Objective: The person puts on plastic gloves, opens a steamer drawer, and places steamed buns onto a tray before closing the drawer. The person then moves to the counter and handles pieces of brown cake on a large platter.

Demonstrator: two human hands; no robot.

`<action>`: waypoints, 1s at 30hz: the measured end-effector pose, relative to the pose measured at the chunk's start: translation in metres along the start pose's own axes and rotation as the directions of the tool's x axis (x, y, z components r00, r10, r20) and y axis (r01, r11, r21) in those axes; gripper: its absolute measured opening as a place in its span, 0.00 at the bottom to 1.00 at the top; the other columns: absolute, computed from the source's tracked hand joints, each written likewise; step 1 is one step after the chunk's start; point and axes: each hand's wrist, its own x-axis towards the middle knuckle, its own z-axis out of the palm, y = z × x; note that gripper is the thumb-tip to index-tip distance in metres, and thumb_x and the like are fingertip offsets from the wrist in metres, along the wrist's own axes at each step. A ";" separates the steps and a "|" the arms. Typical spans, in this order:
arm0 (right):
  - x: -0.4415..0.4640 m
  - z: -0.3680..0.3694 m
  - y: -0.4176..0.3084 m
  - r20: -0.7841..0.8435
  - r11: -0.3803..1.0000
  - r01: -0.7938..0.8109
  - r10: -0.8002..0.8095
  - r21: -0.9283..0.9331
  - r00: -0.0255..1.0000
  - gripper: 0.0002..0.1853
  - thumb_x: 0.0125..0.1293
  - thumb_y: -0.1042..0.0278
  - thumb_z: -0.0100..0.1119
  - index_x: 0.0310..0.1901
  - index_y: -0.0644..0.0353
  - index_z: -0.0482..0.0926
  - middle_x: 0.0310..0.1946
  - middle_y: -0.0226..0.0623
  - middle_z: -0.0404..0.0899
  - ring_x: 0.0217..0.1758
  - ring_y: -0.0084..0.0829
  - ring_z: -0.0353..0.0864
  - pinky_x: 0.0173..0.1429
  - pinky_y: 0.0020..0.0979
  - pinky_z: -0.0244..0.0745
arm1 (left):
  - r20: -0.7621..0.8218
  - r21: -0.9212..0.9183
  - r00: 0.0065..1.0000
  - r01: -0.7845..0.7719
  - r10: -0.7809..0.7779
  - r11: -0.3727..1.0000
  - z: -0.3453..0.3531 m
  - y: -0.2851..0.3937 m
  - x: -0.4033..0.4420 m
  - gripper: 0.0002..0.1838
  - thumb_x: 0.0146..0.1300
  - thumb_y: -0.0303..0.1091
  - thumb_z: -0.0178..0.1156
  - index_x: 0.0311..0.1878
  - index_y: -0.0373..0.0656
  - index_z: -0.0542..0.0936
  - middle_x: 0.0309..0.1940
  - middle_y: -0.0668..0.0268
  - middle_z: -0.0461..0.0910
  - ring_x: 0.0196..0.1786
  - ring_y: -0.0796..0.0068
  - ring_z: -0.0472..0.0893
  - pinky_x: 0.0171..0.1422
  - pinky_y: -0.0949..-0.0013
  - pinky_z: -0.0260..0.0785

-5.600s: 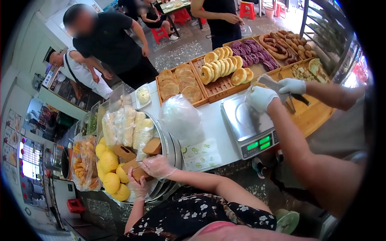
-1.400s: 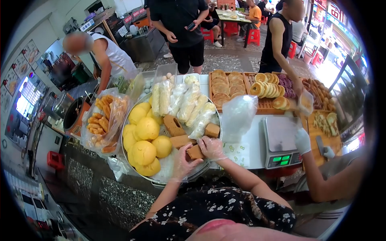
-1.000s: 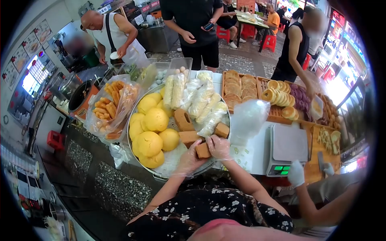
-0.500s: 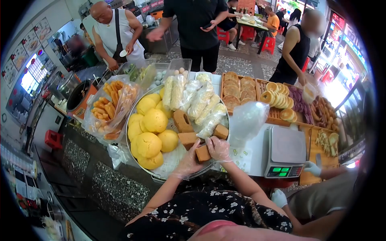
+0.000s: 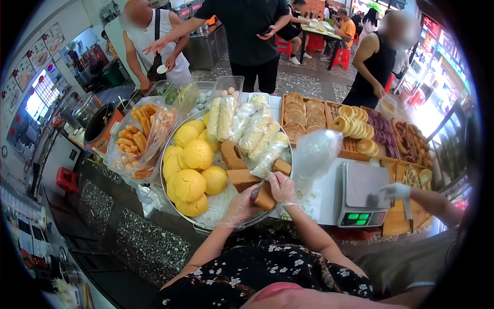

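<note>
Both my hands wear thin clear plastic gloves. They come together over the front right of a large round metal tray (image 5: 223,226). My left hand (image 5: 243,207) is closed at the left side of a brown cake piece (image 5: 265,198). My right hand (image 5: 282,188) is curled against its right side, fingers partly hidden. Just beyond lie another brown cake block (image 5: 243,179), one with a hollow (image 5: 233,155) and a smaller piece (image 5: 282,166). Round yellow buns (image 5: 189,185) fill the tray's left, and plastic-wrapped rolls (image 5: 270,154) lie at the back.
Left of the tray stands a bag of fried dough sticks (image 5: 135,138). To the right are a clear plastic bag (image 5: 318,152), a scale (image 5: 364,193) and trays of flatbreads (image 5: 296,121). A co-worker's gloved hand (image 5: 396,191) is near a knife (image 5: 408,211). People stand across the counter.
The brown cake piece has tilted and shifted slightly right between my hands. My left hand has turned a little. The co-worker's gloved hand has moved up beside the scale; a person opposite stretches an arm leftward.
</note>
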 end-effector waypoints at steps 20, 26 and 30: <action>-0.002 -0.003 -0.005 0.051 0.993 0.044 -0.039 -0.110 0.998 0.14 0.69 0.62 0.57 0.28 0.61 0.77 0.22 0.52 0.75 0.26 0.53 0.77 0.30 0.42 0.71 | -0.011 0.128 0.998 -0.057 0.059 0.990 -0.002 -0.010 -0.004 0.29 0.54 0.20 0.61 0.62 0.48 0.73 0.44 0.54 0.82 0.42 0.53 0.83 0.45 0.58 0.75; -0.004 -0.002 -0.004 0.043 0.979 0.115 -0.109 -0.167 0.993 0.15 0.68 0.60 0.58 0.26 0.59 0.76 0.21 0.52 0.75 0.26 0.55 0.78 0.28 0.47 0.70 | -0.034 0.111 0.995 -0.087 0.092 0.990 -0.006 0.009 -0.004 0.29 0.53 0.20 0.59 0.61 0.45 0.73 0.45 0.54 0.81 0.46 0.51 0.82 0.50 0.58 0.74; -0.004 -0.002 -0.004 0.041 0.977 0.129 -0.124 -0.169 0.991 0.14 0.68 0.60 0.58 0.26 0.59 0.77 0.21 0.52 0.75 0.25 0.55 0.78 0.28 0.47 0.70 | 0.011 0.183 0.999 -0.055 0.053 0.982 -0.007 0.005 -0.003 0.29 0.51 0.21 0.60 0.60 0.44 0.73 0.46 0.54 0.80 0.47 0.51 0.80 0.51 0.58 0.74</action>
